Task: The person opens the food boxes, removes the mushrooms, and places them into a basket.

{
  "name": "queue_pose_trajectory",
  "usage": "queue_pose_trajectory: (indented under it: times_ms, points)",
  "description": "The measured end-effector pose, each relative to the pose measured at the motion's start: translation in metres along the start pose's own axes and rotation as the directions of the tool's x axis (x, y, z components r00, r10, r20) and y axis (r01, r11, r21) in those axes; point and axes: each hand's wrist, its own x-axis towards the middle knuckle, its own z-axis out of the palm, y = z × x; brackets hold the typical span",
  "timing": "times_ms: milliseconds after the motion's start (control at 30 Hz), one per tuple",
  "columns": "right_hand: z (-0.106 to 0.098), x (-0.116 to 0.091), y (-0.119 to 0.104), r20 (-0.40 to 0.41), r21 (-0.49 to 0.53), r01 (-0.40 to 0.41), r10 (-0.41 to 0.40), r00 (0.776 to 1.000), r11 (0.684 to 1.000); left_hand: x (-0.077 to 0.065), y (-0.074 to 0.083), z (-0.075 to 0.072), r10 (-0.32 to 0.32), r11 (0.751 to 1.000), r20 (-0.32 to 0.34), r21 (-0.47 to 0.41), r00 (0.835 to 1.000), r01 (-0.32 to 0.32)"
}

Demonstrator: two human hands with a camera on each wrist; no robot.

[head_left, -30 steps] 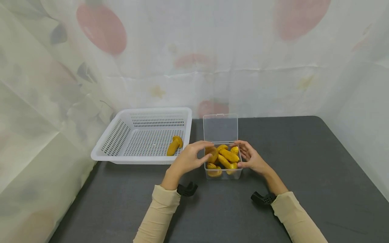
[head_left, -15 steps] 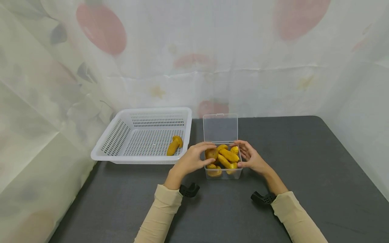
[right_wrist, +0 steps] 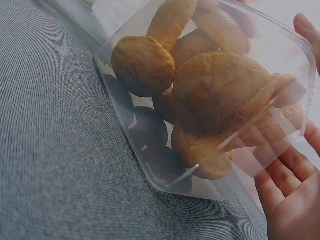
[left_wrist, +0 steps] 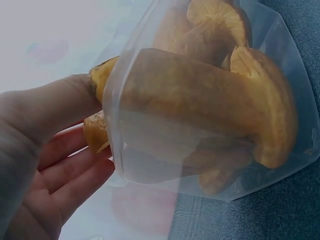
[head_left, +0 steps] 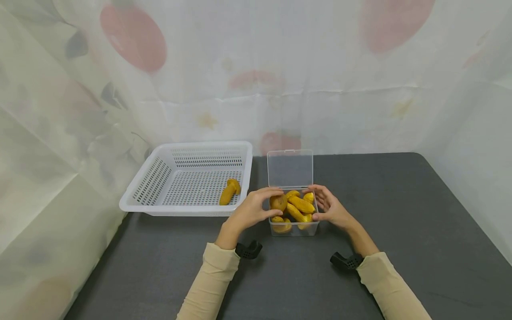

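Observation:
A clear plastic box [head_left: 296, 230] stands on the table with its lid [head_left: 290, 169] raised at the back. Several yellow-brown mushrooms [head_left: 301, 204] fill it. My left hand [head_left: 252, 208] is at the box's left side, its thumb and fingers curved round a round-capped mushroom [head_left: 278, 202]. In the left wrist view the thumb touches a mushroom end [left_wrist: 102, 77] sticking up above the rim. My right hand [head_left: 332, 210] holds the box's right side, with fingers near the back corner and thumb near the front. In the right wrist view its fingers [right_wrist: 290, 165] lie along the clear wall.
A white perforated basket [head_left: 184, 209] stands left of the box, with one mushroom shape [head_left: 229, 192] at its right end. The dark grey table [head_left: 288, 275] reaches back to a printed curtain [head_left: 320, 111]. Black wrist bands [head_left: 249, 250] sit beside both sleeves.
My left hand has moved slightly right and settled at the box's left side, bringing the round-capped mushroom to rest among the others. The right hand and box have stayed put.

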Motion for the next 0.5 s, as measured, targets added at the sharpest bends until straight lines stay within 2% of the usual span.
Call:
queue_pose_trajectory:
  times_ms: [233, 500]
  points:
    - [0.0003, -0.0002, -0.0014, -0.002, 0.001, -0.013, 0.013, 1.0, 1.0, -0.0001, 0.0013, -0.0007, -0.025, 0.999, 0.01, 0.025, 1.0, 0.024]
    - [-0.0001, 0.0001, 0.0001, 0.005, 0.002, 0.0, 0.0, 1.0, 1.0, -0.0005, 0.0007, -0.001, 0.004, 0.999, -0.004, 0.037, 1.0, -0.003]
